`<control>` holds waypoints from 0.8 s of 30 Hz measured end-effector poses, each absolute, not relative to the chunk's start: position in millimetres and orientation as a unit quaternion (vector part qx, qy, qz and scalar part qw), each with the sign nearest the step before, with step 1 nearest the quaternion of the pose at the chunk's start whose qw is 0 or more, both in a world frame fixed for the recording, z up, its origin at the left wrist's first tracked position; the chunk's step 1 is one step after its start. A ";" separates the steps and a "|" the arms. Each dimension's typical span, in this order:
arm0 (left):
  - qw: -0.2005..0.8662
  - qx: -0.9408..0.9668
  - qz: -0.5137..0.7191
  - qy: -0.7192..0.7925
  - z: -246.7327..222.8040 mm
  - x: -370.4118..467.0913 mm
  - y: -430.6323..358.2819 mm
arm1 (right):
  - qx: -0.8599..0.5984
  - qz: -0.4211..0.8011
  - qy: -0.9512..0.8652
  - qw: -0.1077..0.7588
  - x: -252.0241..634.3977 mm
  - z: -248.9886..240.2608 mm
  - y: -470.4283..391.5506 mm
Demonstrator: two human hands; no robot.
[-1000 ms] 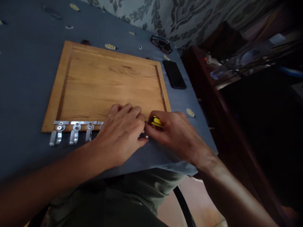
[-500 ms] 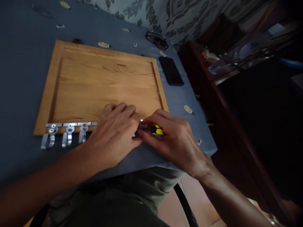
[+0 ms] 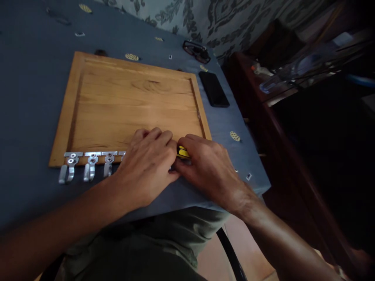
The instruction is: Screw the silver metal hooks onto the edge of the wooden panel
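A framed wooden board (image 3: 137, 97) lies on the blue cloth. Along its near edge runs a metal hook rail (image 3: 93, 157), its double hooks fixed with cross-head screws and hanging past the board. My left hand (image 3: 150, 164) lies over the rail's right part, fingers curled down at the board's edge; whatever they grip is hidden. Close against it, my right hand (image 3: 203, 166) is wrapped round the yellow-and-black handle of a screwdriver (image 3: 184, 152). The driver's tip is out of sight between the hands.
To the right of the board lies a black phone (image 3: 214, 89), with dark glasses (image 3: 197, 51) behind it. A patterned curtain or wall covering (image 3: 187, 17) rises at the back. Beyond the table's right edge stands a dark reddish wooden piece of furniture (image 3: 252, 82) with clutter on it.
My right hand has shifted and turned slightly, closer to my left, and the yellow-and-black handle now shows nearer the left fingers. The whole view has moved a little.
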State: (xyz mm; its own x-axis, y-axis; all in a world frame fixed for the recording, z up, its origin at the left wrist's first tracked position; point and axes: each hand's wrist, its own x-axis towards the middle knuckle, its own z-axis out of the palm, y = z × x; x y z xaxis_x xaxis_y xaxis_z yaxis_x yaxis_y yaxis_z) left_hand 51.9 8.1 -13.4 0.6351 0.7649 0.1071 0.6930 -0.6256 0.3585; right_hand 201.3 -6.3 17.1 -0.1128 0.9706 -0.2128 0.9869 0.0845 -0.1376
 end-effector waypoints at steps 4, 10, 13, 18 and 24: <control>0.145 0.894 0.124 0.405 -13.6 51.7 7.8 | 0.670 -0.116 0.732 0.045 200.7 16.8 -6.1; 0.135 0.893 0.142 0.405 -15.9 51.8 7.7 | 0.663 -0.102 0.741 0.020 201.9 14.0 -7.6; 0.138 0.892 0.140 0.407 -16.3 52.1 8.1 | 0.665 -0.099 0.740 0.017 202.2 13.8 -7.1; 0.144 0.892 0.137 0.407 -15.5 51.9 7.7 | 0.658 -0.093 0.747 0.001 202.8 12.8 -6.2; 0.151 0.889 0.139 0.410 -14.3 51.2 7.4 | 0.649 -0.057 0.754 -0.079 205.8 5.4 -10.6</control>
State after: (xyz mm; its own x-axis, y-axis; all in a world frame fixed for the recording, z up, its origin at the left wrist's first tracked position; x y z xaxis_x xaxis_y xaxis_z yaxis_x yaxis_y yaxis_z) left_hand 51.2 7.4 -14.3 0.6246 0.7712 0.1233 0.6872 -0.6177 0.3823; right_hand 205.8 -10.6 5.4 -0.1449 0.9884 0.0448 0.9703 0.1508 -0.1893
